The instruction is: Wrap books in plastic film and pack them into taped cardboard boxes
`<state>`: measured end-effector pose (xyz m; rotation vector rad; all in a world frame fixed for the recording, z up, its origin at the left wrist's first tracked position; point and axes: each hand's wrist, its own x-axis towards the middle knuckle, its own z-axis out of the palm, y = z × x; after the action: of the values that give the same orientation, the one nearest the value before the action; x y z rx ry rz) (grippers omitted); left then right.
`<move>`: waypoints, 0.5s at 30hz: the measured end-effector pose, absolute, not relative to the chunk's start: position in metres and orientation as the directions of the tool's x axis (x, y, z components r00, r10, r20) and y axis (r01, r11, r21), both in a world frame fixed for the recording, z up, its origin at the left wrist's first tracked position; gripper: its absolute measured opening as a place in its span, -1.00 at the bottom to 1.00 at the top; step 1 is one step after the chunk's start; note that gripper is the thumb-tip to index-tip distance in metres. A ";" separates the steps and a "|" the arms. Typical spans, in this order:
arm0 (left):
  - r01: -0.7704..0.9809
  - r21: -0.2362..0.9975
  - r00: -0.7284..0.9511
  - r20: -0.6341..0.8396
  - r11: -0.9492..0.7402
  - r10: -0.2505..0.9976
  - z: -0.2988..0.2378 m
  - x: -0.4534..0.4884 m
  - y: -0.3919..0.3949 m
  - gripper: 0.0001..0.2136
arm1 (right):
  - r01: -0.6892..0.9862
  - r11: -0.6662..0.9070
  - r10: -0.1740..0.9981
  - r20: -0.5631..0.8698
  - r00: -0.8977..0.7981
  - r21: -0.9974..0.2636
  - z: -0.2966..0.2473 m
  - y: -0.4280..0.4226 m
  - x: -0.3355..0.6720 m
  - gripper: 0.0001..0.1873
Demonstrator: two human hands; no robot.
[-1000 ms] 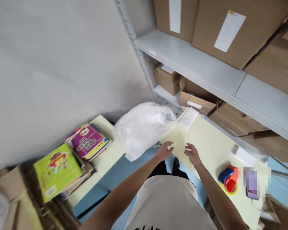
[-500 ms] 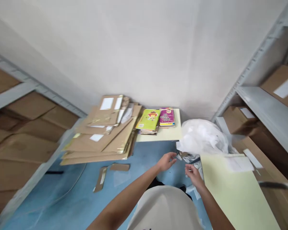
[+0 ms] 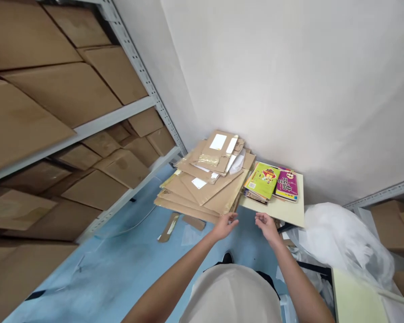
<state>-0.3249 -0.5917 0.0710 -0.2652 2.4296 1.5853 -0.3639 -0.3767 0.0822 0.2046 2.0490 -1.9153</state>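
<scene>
My left hand (image 3: 225, 224) and my right hand (image 3: 267, 225) are held out in front of me above the blue floor, both with loosely curled, parted fingers and nothing in them. Just beyond the left hand lies a stack of flattened cardboard boxes (image 3: 205, 184). Past the right hand stands a small cream table (image 3: 283, 208) carrying a green book (image 3: 263, 180) and a purple book (image 3: 287, 184).
Metal shelving (image 3: 97, 125) packed with brown cartons runs along the left. A bulging white plastic bag (image 3: 343, 240) sits at the right, beside another cream tabletop (image 3: 357, 298). Cardboard scraps (image 3: 170, 224) lie on the blue floor (image 3: 121, 269). A white wall closes the far side.
My view has swung left, from the right-hand shelves and long table to the corner with the cardboard stack and books. Both hands stayed out in front, empty.
</scene>
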 end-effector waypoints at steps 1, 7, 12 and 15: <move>-0.293 0.884 -0.955 -0.289 0.364 -0.067 0.071 -0.330 -0.607 -0.64 | 0.317 0.079 -0.124 -0.325 -0.938 -0.945 0.086 -0.393 -0.376 -0.51; -0.344 0.911 -0.907 -0.261 0.227 -0.329 0.075 -0.373 -0.677 -0.61 | 0.262 -0.070 -0.194 -0.245 -0.950 -0.962 0.104 -0.467 -0.450 -0.54; -0.292 0.906 -0.880 -0.128 0.308 -0.458 0.075 -0.422 -0.710 -0.58 | 0.225 -0.114 -0.245 -0.192 -0.950 -0.968 0.102 -0.509 -0.526 -0.55; -0.315 0.896 -0.863 -0.133 0.312 -0.488 0.074 -0.457 -0.724 -0.54 | 0.206 -0.091 -0.294 -0.171 -0.940 -0.974 0.092 -0.535 -0.577 -0.50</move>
<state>-0.4567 -0.7245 0.0740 -0.8259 2.6726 1.7603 -0.5766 -0.5352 0.0921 -0.0964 1.8543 -2.0973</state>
